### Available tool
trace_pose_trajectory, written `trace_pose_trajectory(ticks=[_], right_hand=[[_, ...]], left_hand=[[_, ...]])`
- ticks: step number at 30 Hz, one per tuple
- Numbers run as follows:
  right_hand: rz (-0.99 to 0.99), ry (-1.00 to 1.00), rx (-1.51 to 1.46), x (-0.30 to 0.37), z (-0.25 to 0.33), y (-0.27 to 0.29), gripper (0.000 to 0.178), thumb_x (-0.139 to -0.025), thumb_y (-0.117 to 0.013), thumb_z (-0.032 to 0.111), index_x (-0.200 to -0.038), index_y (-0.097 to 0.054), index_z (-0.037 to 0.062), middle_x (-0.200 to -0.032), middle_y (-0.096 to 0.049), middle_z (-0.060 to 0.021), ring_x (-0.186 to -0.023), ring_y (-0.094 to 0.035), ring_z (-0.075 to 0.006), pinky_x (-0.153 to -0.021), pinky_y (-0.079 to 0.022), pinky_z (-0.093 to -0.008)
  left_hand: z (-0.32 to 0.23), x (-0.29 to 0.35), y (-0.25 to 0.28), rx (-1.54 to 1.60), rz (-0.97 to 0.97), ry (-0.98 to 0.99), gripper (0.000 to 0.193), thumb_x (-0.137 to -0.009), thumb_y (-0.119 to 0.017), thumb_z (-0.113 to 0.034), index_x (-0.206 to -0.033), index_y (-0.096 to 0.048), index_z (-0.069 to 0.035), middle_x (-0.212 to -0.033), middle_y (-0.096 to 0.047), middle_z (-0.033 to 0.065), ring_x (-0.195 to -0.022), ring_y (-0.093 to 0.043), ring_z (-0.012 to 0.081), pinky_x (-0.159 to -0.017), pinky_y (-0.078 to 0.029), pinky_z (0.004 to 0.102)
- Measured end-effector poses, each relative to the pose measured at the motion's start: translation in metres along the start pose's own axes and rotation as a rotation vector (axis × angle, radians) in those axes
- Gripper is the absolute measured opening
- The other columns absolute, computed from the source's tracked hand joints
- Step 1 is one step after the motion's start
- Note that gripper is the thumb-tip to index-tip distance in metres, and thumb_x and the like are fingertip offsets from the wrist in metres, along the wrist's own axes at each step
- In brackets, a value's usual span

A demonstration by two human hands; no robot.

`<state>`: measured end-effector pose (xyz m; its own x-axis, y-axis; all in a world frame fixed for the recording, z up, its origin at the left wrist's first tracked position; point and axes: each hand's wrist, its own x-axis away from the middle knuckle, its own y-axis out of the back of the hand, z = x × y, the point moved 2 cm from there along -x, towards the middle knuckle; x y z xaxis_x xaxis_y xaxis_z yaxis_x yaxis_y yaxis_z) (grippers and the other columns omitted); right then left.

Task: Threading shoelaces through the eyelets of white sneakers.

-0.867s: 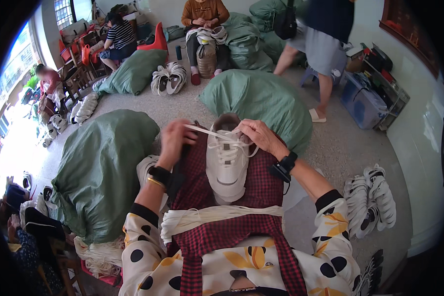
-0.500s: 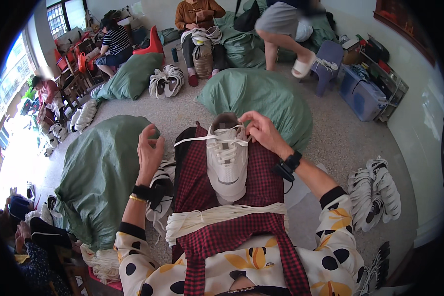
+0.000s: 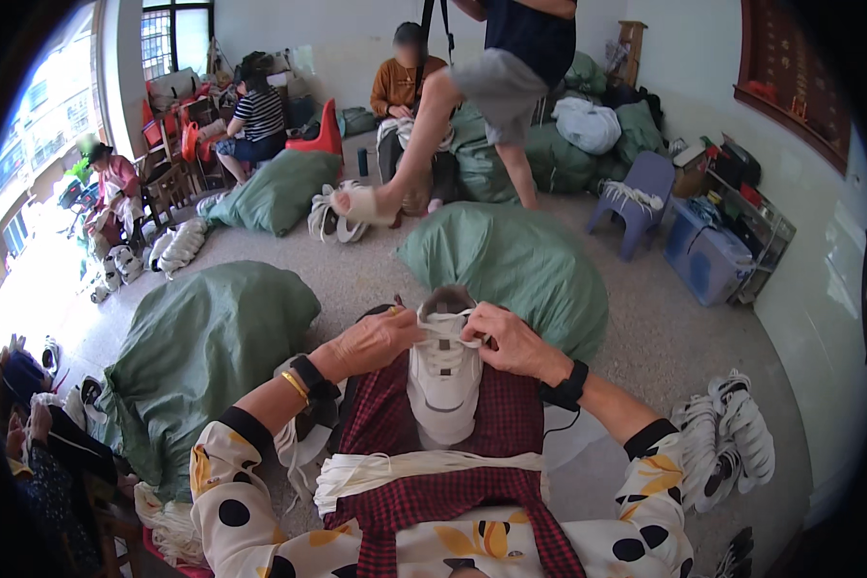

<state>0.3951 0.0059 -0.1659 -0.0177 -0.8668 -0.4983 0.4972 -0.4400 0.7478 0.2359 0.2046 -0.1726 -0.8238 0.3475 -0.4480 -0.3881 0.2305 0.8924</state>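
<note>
Two big green sacks (image 3: 202, 356) are flanking my view, one lying at the lap's left edge and another (image 3: 520, 265) bulging just beyond its far edge. Between them I am watching the red checked cloth (image 3: 424, 482) stretching across the lap, carrying a white sneaker (image 3: 443, 376) that is standing toe-down near the cloth's far edge, its opening pointing away from me. A bundle of white laces (image 3: 424, 467) is lying crosswise on the cloth at its near edge, just below the shoe's toe. The left hand (image 3: 376, 339) is reaching in from the left, its fingers pinching the lace at the sneaker's top eyelets; the right hand (image 3: 509, 337) is meeting it from the other side, fingers likewise nipping the lace against the tongue. A black watch (image 3: 564, 387) is sitting on the right wrist and a gold bangle (image 3: 294, 385) on the left. Off the lap's right edge, a heap of white sneakers (image 3: 727, 448) is resting on the speckled floor (image 3: 665, 347).
</note>
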Motion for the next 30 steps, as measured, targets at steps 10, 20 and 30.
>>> trace_pose_trajectory(ticks=[10,20,30], right_hand=[[0.130,0.036,-0.034,-0.015,-0.010,0.000,0.021,-0.071,-0.064,-0.005,-0.092,-0.066,-0.0021,-0.092,-0.062,-0.0112,-0.079,-0.063,-0.0244,-0.065,-0.054,-0.0325],[0.179,-0.011,-0.011,-0.014,0.000,0.002,0.020,-0.074,-0.071,-0.002,-0.094,-0.065,-0.0010,-0.094,-0.060,-0.0099,-0.082,-0.064,-0.0219,-0.068,-0.056,-0.0311],[-0.036,-0.014,0.007,-0.009,0.002,-0.005,0.012,-0.081,-0.069,0.004,-0.089,-0.063,-0.0025,-0.089,-0.060,-0.0132,-0.076,-0.061,-0.0276,-0.066,-0.050,-0.0357]], left_hand=[[-0.030,0.004,-0.008,0.098,-0.042,-0.128,0.007,-0.081,-0.066,-0.002,-0.079,-0.059,-0.003,-0.089,-0.057,0.0090,-0.083,-0.054,0.0288,-0.076,-0.047,0.0396],[-0.026,0.011,-0.040,-0.235,-0.262,0.518,0.018,-0.085,-0.057,-0.007,-0.100,-0.049,-0.003,-0.079,-0.062,0.0164,-0.074,-0.065,0.0348,-0.059,-0.053,0.0454],[-0.039,0.025,-0.011,0.145,-0.483,0.623,0.012,-0.093,-0.051,-0.011,-0.091,-0.060,-0.002,-0.084,-0.062,0.0198,-0.078,-0.062,0.0420,-0.069,-0.049,0.0494]])
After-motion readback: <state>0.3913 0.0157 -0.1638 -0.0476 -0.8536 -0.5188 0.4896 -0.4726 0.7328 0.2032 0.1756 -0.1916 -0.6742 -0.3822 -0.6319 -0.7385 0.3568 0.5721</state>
